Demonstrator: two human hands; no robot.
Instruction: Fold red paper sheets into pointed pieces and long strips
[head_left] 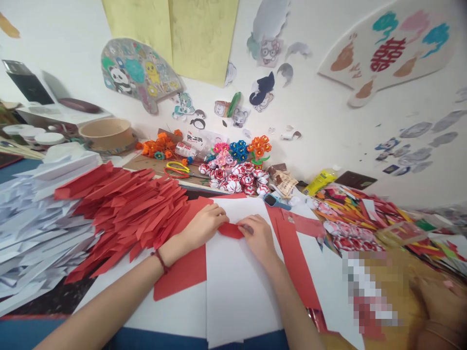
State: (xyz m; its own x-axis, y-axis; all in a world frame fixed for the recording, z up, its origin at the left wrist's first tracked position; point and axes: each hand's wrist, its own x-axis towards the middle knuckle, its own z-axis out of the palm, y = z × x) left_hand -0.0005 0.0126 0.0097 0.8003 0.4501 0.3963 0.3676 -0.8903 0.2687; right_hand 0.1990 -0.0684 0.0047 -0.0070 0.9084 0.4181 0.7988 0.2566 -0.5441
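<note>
A small piece of red paper (230,231), folded into a narrow shape, is stretched between my two hands. My left hand (208,224) pinches its left end, and my right hand (258,238) pinches the right end between thumb and fingers. Beneath them lies a white paper sheet (241,296), on top of a red paper sheet (182,277) and more white sheets. To the left of my left hand is a heap of folded red paper strips (134,214). Beyond that spreads a larger heap of folded white paper strips (40,233).
Red-and-white paper flowers (237,177), scissors (177,169) and a blue watch (277,201) sit beyond the sheets. A round tan container (105,133) stands at back left. Colourful paper pieces (365,209) lie right. Another person's hand (441,296) rests at the right edge.
</note>
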